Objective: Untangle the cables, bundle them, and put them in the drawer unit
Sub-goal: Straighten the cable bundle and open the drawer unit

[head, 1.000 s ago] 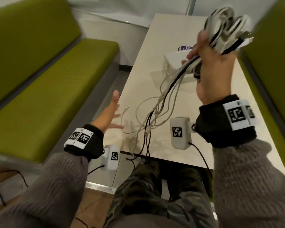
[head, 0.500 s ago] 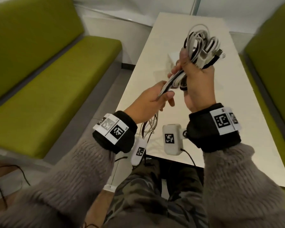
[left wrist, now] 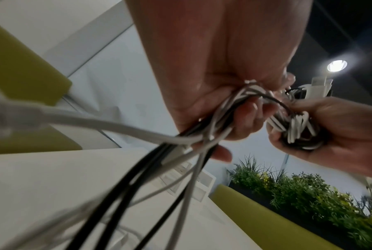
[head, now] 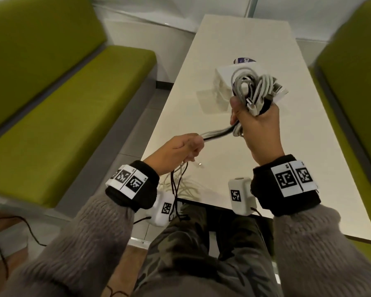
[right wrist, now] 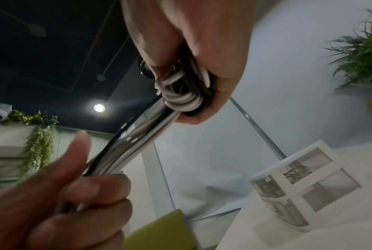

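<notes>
My right hand grips a coiled bundle of white, grey and black cables above the white table. From that coil a strand of cables runs left into my left hand, which grips it in a fist. Below the left hand the loose cable tails hang down to the table's near edge and over it. In the left wrist view the tails stream toward the camera. The right wrist view shows the coil in my right hand. A small white drawer unit stands on the table behind the coil, partly hidden by it.
Green benches flank the table on both sides. A round blue-and-white object lies behind the drawer unit. The drawer unit shows several clear-fronted drawers with things inside. Plants stand beyond the right bench.
My left hand rose from the table, took hold of the strand below the coil and slid down and left along it. My right hand lowered the coil toward the drawer unit.
</notes>
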`<move>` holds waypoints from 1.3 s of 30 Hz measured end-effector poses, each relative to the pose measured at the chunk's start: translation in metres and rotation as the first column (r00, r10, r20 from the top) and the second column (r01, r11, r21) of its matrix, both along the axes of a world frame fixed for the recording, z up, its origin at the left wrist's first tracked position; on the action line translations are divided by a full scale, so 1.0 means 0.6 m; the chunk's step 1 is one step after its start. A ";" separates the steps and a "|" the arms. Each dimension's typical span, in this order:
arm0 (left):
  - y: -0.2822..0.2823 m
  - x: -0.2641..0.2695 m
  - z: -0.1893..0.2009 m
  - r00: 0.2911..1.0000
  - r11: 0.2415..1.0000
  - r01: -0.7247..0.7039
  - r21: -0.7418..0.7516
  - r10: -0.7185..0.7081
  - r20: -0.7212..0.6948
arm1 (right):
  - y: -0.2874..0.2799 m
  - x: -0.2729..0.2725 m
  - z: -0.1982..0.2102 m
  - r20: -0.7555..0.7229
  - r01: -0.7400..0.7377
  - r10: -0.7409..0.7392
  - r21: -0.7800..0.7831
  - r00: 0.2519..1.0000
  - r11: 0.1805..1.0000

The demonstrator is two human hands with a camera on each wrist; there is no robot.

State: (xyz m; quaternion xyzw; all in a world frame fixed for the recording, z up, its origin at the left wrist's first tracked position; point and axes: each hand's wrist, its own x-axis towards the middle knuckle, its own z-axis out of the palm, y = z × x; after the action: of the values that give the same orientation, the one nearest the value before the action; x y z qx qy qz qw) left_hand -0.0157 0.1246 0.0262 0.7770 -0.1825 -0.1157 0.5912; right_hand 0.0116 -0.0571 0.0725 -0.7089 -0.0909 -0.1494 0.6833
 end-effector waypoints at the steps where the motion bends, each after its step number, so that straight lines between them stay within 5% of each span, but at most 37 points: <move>1: 0.002 0.001 -0.003 1.000 0.999 0.021 0.045 -0.021 0.005 | -0.006 -0.001 -0.005 -0.016 0.002 -0.002 -0.023 1.000 1.000; 6: 0.005 -0.003 -0.026 0.998 0.986 0.061 0.158 -0.063 0.008 | -0.022 -0.002 -0.014 -0.063 0.043 -0.036 0.107 0.997 0.993; 10: -0.006 -0.004 -0.015 0.988 0.985 -0.003 0.174 0.029 -0.149 | -0.025 -0.002 -0.019 -0.081 0.056 -0.049 0.092 0.996 0.994; 15: 0.006 0.019 0.012 0.993 0.943 -0.071 0.326 0.035 0.115 | -0.033 -0.007 -0.036 -0.141 0.038 -0.048 -0.067 0.989 0.997; 22: -0.010 0.046 0.061 0.975 0.906 -0.044 0.421 -0.053 0.215 | -0.018 -0.025 -0.035 -0.293 -0.313 0.227 -0.291 0.929 0.904; 27: -0.019 0.052 0.063 0.978 0.885 -0.098 0.456 -0.001 0.210 | -0.009 -0.029 -0.040 -0.376 -0.422 0.280 -0.376 0.883 0.825; 34: -0.034 0.051 0.058 0.984 0.885 -0.073 0.460 -0.010 0.176 | 0.005 -0.038 -0.063 -0.462 -0.376 0.136 -0.480 0.876 0.792; 39: -0.010 0.044 0.065 0.984 0.815 0.024 0.578 -0.122 0.132 | -0.030 -0.031 -0.060 -0.463 -0.262 0.064 -0.378 0.884 0.888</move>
State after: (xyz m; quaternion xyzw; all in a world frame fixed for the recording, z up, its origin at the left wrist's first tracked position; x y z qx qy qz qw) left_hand 0.0110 0.1184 0.0649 0.9181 -0.2166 -0.1242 0.3077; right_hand -0.0070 -0.0750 0.0362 -0.8464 -0.0264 0.0973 0.5229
